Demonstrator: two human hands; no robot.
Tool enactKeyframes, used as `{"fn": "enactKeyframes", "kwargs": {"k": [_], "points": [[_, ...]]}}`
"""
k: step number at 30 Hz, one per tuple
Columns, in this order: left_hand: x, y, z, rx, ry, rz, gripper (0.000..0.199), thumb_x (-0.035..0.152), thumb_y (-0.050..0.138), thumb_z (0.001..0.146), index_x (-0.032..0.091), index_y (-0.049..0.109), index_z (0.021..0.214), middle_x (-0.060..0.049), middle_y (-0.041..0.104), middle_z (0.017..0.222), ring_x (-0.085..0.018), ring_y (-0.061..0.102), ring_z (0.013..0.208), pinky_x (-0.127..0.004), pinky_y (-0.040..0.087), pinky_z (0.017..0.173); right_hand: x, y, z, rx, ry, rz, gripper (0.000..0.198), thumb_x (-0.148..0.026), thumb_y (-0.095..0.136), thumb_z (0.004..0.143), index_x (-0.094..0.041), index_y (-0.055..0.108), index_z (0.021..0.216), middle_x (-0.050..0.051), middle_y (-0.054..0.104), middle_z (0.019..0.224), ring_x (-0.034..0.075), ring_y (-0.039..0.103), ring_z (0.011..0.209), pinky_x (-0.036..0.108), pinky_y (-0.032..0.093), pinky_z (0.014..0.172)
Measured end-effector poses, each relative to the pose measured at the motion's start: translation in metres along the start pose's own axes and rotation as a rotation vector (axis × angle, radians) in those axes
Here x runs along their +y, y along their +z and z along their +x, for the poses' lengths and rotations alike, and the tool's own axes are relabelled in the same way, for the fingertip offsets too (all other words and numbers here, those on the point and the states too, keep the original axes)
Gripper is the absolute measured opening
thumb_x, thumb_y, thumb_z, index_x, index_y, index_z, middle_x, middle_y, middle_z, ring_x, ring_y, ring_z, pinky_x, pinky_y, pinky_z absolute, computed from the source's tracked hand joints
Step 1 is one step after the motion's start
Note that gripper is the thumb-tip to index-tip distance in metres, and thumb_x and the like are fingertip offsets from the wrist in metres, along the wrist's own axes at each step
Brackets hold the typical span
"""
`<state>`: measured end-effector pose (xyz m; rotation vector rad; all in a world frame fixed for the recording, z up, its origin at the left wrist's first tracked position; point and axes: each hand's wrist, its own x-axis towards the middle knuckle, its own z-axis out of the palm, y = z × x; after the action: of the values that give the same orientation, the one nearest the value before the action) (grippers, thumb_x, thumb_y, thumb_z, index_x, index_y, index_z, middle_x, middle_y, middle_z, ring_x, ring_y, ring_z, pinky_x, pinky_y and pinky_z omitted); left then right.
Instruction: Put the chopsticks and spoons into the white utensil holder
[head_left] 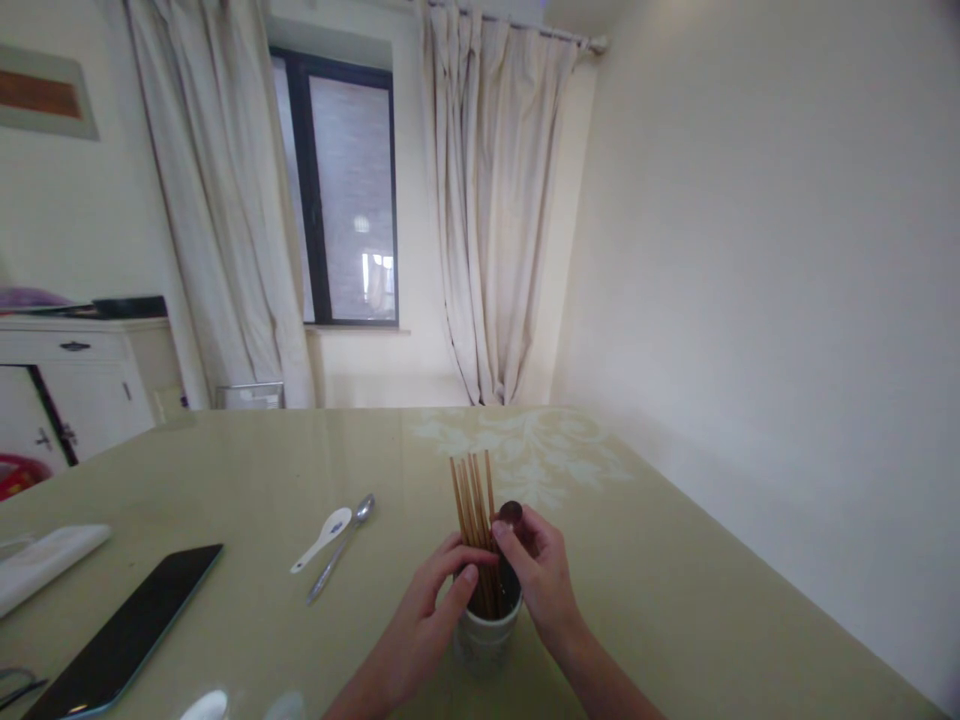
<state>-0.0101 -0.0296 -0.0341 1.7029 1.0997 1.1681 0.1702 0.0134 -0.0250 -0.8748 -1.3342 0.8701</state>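
A pale cup (487, 628) stands upright on the table in front of me, with several brown wooden chopsticks (469, 500) rising out of it. My left hand (435, 595) is at the cup's left side, its fingers curled around the chopsticks just above the rim. On the right, my right hand (544, 575) pinches a dark brown, round-ended thing like a wooden spoon (511, 513) over the cup; its lower part is hidden by my fingers. Left of the cup lie a white spoon (324, 538) and a metal spoon (341, 550), close together.
A black tablet or phone (127, 635) lies on the table (262, 460) at the left, beside a white object (49, 565). Part of a small white thing (206, 706) shows at the bottom edge. A wall (787, 350) runs along the table's right side.
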Motion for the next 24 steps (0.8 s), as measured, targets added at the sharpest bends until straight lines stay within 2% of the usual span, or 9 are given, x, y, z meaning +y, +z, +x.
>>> {"fn": "enactKeyframes", "kwargs": {"k": [5,10,15,19,24], "points": [[0.007,-0.001,0.002,-0.021,0.057,-0.048,0.043,0.059,0.054,0.103,0.03,0.079,0.122,-0.008,0.074,0.129,-0.027,0.067,0.123,-0.042,0.049,0.115,0.002,-0.001,0.001,-0.044,0.069,0.035,0.038,-0.054,0.083,0.086,-0.016,0.078,0.088,0.003,0.067,0.076,0.019,0.058,0.072,0.03,0.048,0.069],[0.006,-0.002,0.003,-0.023,0.071,-0.052,0.041,0.056,0.055,0.104,0.028,0.08,0.121,-0.008,0.077,0.126,-0.026,0.069,0.117,-0.04,0.051,0.111,-0.007,0.001,0.003,-0.055,0.131,0.118,0.041,-0.055,0.089,0.078,-0.016,0.079,0.084,0.002,0.067,0.074,0.019,0.057,0.072,0.029,0.046,0.067],[0.006,-0.001,0.004,-0.021,0.082,-0.043,0.04,0.056,0.056,0.104,0.027,0.081,0.116,-0.008,0.079,0.119,-0.025,0.071,0.111,-0.037,0.053,0.106,-0.013,0.003,0.004,-0.068,0.18,0.175,0.042,-0.054,0.092,0.074,-0.017,0.073,0.074,-0.001,0.061,0.067,0.016,0.053,0.067,0.026,0.042,0.061],[0.007,-0.001,0.003,-0.008,0.081,-0.048,0.04,0.056,0.057,0.103,0.027,0.082,0.114,-0.007,0.079,0.115,-0.025,0.071,0.111,-0.036,0.053,0.105,-0.012,0.003,0.003,-0.056,0.195,0.177,0.043,-0.055,0.092,0.075,-0.017,0.071,0.073,-0.002,0.059,0.066,0.015,0.051,0.065,0.026,0.039,0.06],[0.004,-0.001,0.003,-0.011,0.075,-0.045,0.039,0.056,0.057,0.103,0.028,0.08,0.117,-0.007,0.077,0.121,-0.026,0.069,0.117,-0.038,0.052,0.108,-0.009,0.003,0.003,-0.05,0.191,0.161,0.045,-0.057,0.091,0.076,-0.016,0.073,0.077,-0.001,0.062,0.068,0.016,0.053,0.067,0.027,0.041,0.062]]}}
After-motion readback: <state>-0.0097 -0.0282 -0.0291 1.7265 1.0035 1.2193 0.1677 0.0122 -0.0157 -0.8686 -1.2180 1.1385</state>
